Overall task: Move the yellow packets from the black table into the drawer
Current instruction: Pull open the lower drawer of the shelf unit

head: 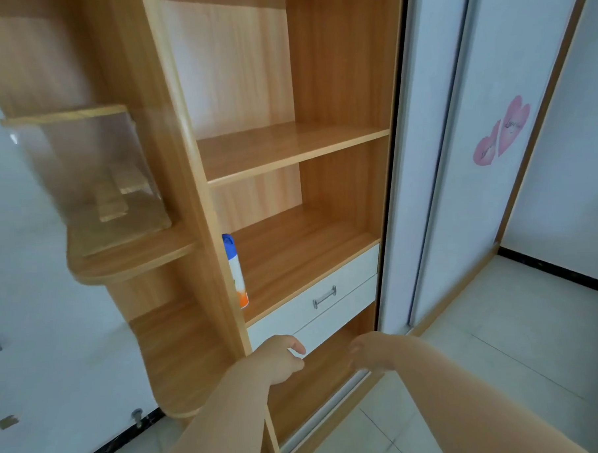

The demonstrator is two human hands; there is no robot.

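Two white drawers sit low in a wooden wardrobe. The upper drawer (331, 286) has a metal handle (324, 296) and looks closed. My left hand (279, 359) reaches toward the lower drawer (332, 322), fingers loosely curled near its bottom left edge, holding nothing. My right hand (368, 355) hovers just right of it, below the lower drawer, fingers apart and blurred, with nothing in it. No yellow packets and no black table are in view.
A spray can (236, 270) with a blue cap stands on the shelf above the drawers. A clear plastic box (89, 173) rests on the rounded side shelf at left. A white sliding door (458, 151) with pink heart stickers stands at right. The floor is pale tile.
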